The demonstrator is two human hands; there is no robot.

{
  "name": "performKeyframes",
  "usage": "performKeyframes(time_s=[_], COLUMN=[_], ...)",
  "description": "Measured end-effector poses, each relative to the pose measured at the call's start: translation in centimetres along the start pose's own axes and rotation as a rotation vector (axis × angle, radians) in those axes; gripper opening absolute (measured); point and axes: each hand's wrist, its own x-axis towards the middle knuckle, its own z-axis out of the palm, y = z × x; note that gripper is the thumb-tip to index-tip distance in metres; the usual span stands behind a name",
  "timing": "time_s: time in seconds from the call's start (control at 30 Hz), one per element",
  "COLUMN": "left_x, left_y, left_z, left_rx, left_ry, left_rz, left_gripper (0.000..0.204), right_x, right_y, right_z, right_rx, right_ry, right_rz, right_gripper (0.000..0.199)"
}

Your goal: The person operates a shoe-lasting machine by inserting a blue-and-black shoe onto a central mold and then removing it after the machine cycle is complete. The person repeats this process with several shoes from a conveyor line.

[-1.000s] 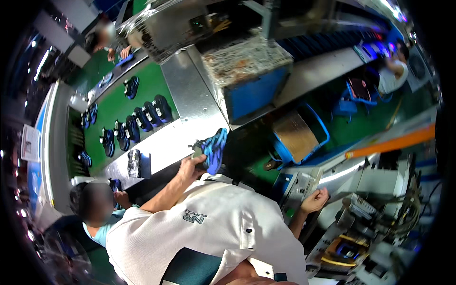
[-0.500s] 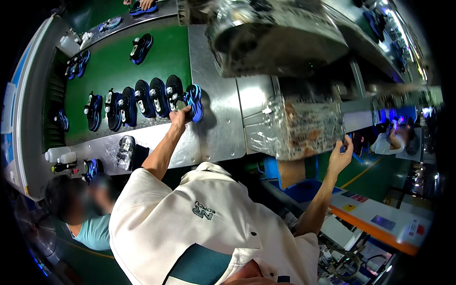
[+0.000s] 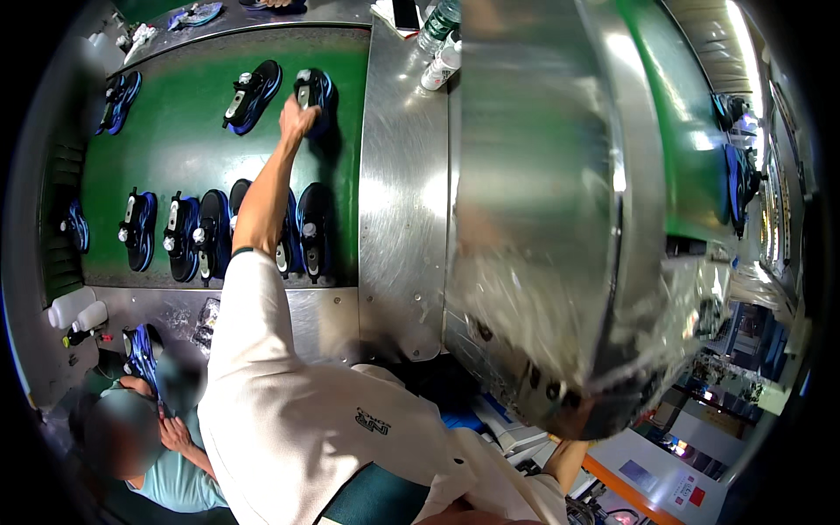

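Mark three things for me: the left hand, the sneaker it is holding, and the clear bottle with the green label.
Left hand (image 3: 297, 120), head view: back of the hand.
Sneaker (image 3: 321, 98), head view: dark upper.
Clear bottle (image 3: 438, 26), head view: green label.

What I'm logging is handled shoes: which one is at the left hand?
The upper-right shoe on the left green surface; it alone has the left hand at it.

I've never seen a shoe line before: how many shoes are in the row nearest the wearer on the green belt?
6. Three shoes left of the left forearm, a fourth partly behind it, two on its right. The arm may hide more. Another shoe sits apart, far left.
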Motion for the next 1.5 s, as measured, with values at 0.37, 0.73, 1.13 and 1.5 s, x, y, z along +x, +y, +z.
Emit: performKeyframes(time_s=[0.37,0.73,1.13,1.5], left_x=[1.1,4.5,-30.1,-26.7], left_y=[3.6,9.6,59.3,70.7], left_z=[8.4,-17.7,-8.5,9.3], left_rx=[0.218,-0.586,0.196,0.835], left_ry=[-0.126,0.182,-0.419,-0.284], left_rz=[-0.054,0.421,1.135,0.982], left_gripper=[0.068,0.039,0.067,0.062], right_x=[-0.3,0.7,1.6,1.6], right_y=[-4.3,-6.1,-3.8,-2.3], right_z=[-0.1,1.7,1.0,2.5], right_rx=[0.048,-0.015,0.545,1.097], right_ry=[0.006,0.029,0.211,0.477], right_rz=[0.129,0.076,0.171,0.000], right_gripper=[0.038,0.044,0.022,0.025])
